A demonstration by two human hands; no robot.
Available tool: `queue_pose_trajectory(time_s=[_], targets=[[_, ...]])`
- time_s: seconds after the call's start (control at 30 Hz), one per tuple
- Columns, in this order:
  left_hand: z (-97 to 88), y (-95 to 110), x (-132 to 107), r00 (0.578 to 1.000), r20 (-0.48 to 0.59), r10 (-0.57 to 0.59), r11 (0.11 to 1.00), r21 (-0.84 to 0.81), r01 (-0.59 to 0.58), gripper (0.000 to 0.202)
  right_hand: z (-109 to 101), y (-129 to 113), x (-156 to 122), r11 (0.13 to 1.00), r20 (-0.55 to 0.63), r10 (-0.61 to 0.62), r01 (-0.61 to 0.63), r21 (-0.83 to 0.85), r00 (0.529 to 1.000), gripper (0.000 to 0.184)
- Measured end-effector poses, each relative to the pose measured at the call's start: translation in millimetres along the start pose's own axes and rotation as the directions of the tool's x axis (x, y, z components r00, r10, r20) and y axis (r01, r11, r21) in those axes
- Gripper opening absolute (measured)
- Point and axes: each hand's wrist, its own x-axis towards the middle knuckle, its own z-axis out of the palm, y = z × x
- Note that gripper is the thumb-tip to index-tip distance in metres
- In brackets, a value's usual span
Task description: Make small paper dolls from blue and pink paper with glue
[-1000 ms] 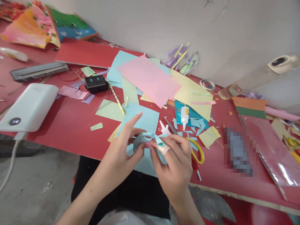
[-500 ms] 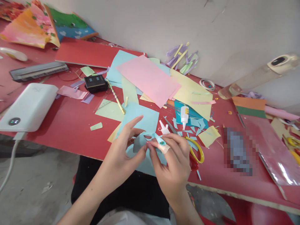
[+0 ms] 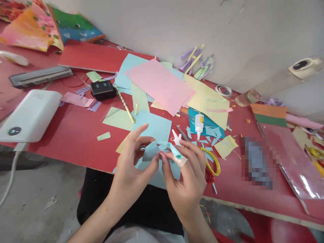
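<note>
Between my two hands is a cut and curled piece of light blue paper (image 3: 151, 151), raised over the table's front edge. My left hand (image 3: 138, 165) pinches its left part between thumb and fingers, with the index finger sticking up. My right hand (image 3: 186, 168) grips the right part, where a rolled end of the paper rests by a finger wrapped in a pale bandage (image 3: 182, 162). The fingertips of both hands meet at the middle, hiding the fold there. Yellow-handled scissors (image 3: 215, 163) lie right beside my right hand. A white glue bottle (image 3: 199, 125) and its white cap (image 3: 176, 137) are just beyond.
Coloured sheets, among them a pink sheet (image 3: 159, 84), cover the middle of the red table (image 3: 83, 135). Blue paper scraps (image 3: 215, 135) lie around the glue. A white power bank (image 3: 31, 114) with a cable sits left, near a black box (image 3: 103, 89). A clear bottle (image 3: 270, 82) leans at the right.
The blue paper has tilted slightly in my hands, and its rolled end sits a little lower and farther right. My right fingers have shifted slightly; both hands keep their hold.
</note>
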Motion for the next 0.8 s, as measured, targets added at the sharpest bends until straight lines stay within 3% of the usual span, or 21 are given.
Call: queue_pose_trajectory(time_s=[0.6,0.7,0.8], targets=[[4.2,1.0,-2.6,0.998,-0.062,-0.002,0.999,-0.051,-0.001,0.06,-0.2,-7.6,0.8,1.0,0.012,0.001,-0.001,-0.003,1.0,0.018],[1.8,0.4,0.1,0.998,-0.059,-0.01,0.996,-0.092,0.005,0.059,-7.9,2.8,1.2,0.999,0.036,-0.027,0.026,0.019,0.999,0.022],[-4.1,1.2,4.1,0.995,-0.091,-0.033,0.996,-0.081,0.026,0.059,-25.1,34.1,-3.6,0.997,0.054,-0.036,0.04,-0.072,0.998,0.024]])
